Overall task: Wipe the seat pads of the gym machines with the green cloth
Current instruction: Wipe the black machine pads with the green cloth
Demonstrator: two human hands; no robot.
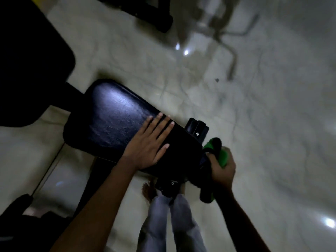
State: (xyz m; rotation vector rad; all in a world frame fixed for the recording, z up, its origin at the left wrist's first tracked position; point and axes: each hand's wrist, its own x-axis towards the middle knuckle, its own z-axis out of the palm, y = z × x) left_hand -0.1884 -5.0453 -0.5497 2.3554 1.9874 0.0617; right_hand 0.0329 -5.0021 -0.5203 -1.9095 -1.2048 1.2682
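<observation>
1. Green cloth (221,155) bunched in right hand (222,170), fingers curled round it, at the seat pad's 4 o'clock corner.
2. Left hand (148,144) flat on the black seat pad (116,117), fingers straight.
3. Second black pad (27,60) at 10 o'clock; pale tiled floor (272,124) beneath.

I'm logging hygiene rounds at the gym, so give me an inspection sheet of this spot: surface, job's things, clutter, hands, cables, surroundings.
Surface: black seat pad, glossy, padded.
Job's things: green cloth, bunched at the pad's near end, off its top.
Clutter: small dark speck on the floor.
Hands: left hand flat on the pad, fingers straight; right hand grips the cloth.
Cables: nothing seen.
Surroundings: pale marbled floor; another black pad upper left; dim, blurred light.
</observation>
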